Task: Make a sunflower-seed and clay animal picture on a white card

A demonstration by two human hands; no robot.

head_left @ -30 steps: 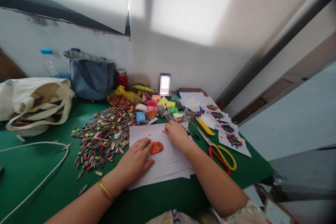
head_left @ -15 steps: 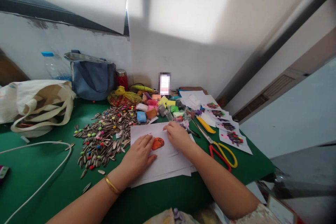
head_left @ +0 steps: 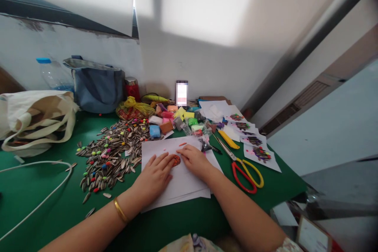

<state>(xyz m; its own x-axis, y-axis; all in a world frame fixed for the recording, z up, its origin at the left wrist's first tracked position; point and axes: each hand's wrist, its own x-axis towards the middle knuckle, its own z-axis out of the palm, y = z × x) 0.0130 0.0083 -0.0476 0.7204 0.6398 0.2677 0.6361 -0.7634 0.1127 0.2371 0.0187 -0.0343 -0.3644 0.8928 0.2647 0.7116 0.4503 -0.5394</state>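
Observation:
An orange modelling-clay shape (head_left: 176, 160) with dark marks lies on white paper (head_left: 189, 189), partly covered by fingers. My left hand (head_left: 156, 173) rests palm down on the sheet, fingers stretched out, their tips on the left side of the clay. From the right, my right hand (head_left: 195, 161) reaches in with its index finger extended to the clay's right edge; its other fingers are partly curled, and nothing shows in them. Just above that hand lies a thin orange clay strip (head_left: 182, 144). A tiny pink bit (head_left: 164, 149) sits near the sheet's top.
Left of the paper spread sunflower seeds (head_left: 115, 153) mixed with coloured pieces. Wrapped clay blocks (head_left: 167, 127) are piled behind. On the right lie scissors (head_left: 236, 161), a yellow cutter (head_left: 228, 139) and decorated paper cards (head_left: 261, 157). A white cable (head_left: 56, 185) crosses the left side.
My right hand has left the thin orange strip lying on the paper and moved down and left to the orange clay. My left fingers have slid further onto the clay.

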